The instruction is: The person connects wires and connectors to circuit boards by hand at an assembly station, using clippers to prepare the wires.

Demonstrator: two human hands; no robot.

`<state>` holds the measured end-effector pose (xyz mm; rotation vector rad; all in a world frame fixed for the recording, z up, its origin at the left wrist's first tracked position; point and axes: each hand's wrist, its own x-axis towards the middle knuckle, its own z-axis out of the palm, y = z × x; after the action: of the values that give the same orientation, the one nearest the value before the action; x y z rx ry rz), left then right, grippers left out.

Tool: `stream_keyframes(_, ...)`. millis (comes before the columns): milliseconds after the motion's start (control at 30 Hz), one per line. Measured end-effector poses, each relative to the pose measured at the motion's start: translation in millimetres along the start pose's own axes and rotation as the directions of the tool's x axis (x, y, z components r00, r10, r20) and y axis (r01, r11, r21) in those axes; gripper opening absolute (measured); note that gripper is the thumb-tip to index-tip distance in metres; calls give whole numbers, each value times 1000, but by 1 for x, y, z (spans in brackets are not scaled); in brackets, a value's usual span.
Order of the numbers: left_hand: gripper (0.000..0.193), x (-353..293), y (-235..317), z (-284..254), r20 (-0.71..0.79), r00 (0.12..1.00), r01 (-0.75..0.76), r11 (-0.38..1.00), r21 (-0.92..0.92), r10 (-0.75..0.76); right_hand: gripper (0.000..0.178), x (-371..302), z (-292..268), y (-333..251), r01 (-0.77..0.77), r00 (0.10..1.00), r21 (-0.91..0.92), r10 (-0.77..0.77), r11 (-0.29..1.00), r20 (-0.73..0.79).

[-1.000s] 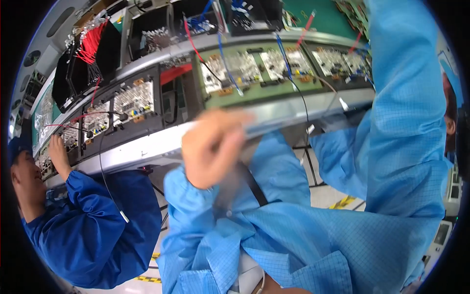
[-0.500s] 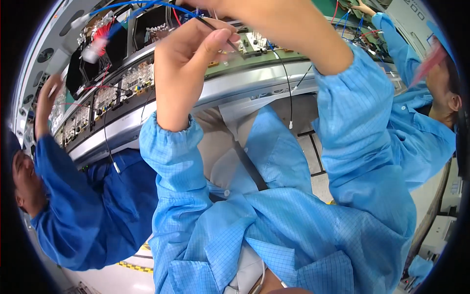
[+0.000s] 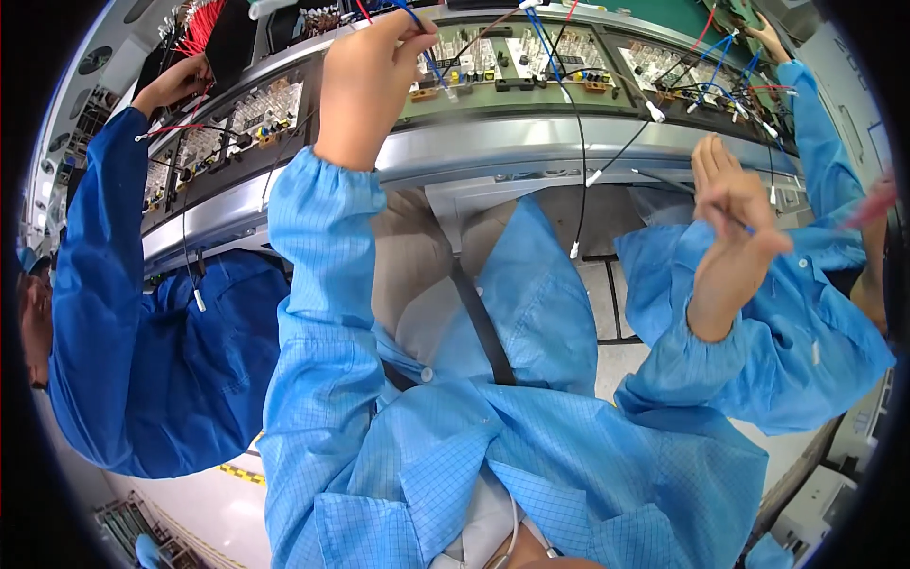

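Note:
My left hand (image 3: 370,90) is raised over the near rail, its thumb and fingertips pinched on a blue wire (image 3: 410,13). Just beyond its fingers lies a green circuit board (image 3: 462,59) with clear and yellow parts. My right hand (image 3: 728,242) is off to the right, on my side of the rail and away from the boards. It is smeared by motion, with some fingers pointing up. A thin dark strand with a bluish end crosses its palm; what it is cannot be made out.
A metal rail (image 3: 493,152) edges the row of boards. Black wires with white connectors (image 3: 574,249) hang over it. A co-worker in dark blue (image 3: 180,370) reaches in at left, beside red wires (image 3: 201,24). Another in light blue (image 3: 815,142) reaches the boards at right.
My right hand has swung down and right, away from my left hand and the boards. My left hand has risen slightly. The left co-worker's hand has moved up to the red wires.

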<state>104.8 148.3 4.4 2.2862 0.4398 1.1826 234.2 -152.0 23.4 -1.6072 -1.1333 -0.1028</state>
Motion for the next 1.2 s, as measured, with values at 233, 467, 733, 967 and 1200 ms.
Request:
stream_keyframes(233, 12, 7, -17, 27, 21, 1000, 3, 991, 133, -6, 62, -10, -6, -3, -7, 999, 60, 10, 998, -47)
stream_keyframes(467, 6, 0, -23, 40, -13, 1000, -21, 984, 174, 24, 61, -18, -21, 25, -18, 949, 302, 111, 953, -295)
stream_keyframes(733, 8, 3, -17, 40, 3, 998, -69, 970, 235, 70, 57, -17, -13, 45, 59, 924, 181, 15, 982, -381)
stream_keyframes(967, 15, 21, -9, 28, 192, 981, -23, 966, 259, -28, 58, -19, -1, 43, 13, 945, 185, 49, 983, -323)
stream_keyframes(1200, 14, 31, 17, 21, 241, 969, 3, 971, 237, -62, 56, -19, -1, 43, -9, 953, 196, 68, 980, -294)
